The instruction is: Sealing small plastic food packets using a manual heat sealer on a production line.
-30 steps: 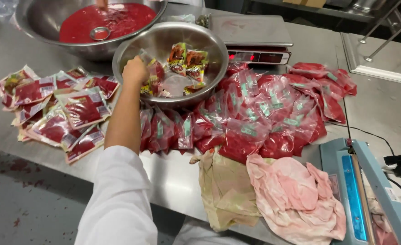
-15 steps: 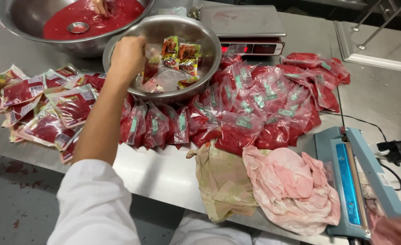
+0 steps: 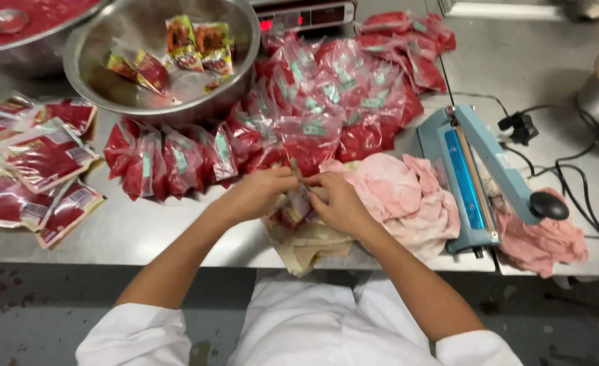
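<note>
My left hand (image 3: 259,193) and my right hand (image 3: 340,203) meet at the table's front edge, both gripping one small clear pouch of red sauce (image 3: 295,205) by its top. The pouch hangs over a stained beige cloth (image 3: 306,244). Just behind my hands lies a large heap of sealed red sauce pouches (image 3: 326,102). A steel bowl (image 3: 242,64) at the back left holds a few unsealed pouches (image 3: 191,44).
A blue heat sealer (image 3: 476,176) stands to the right with its black cable (image 3: 584,183) trailing off. Pink cloths (image 3: 408,196) lie beside it. Flat sauce pouches (image 3: 35,169) are stacked at the left. A digital scale (image 3: 306,13) and a bowl of red sauce (image 3: 15,27) sit behind.
My left hand has left the steel bowl and come down to the front edge with a pouch. My right hand has joined it on the pouch. The view has shifted right.
</note>
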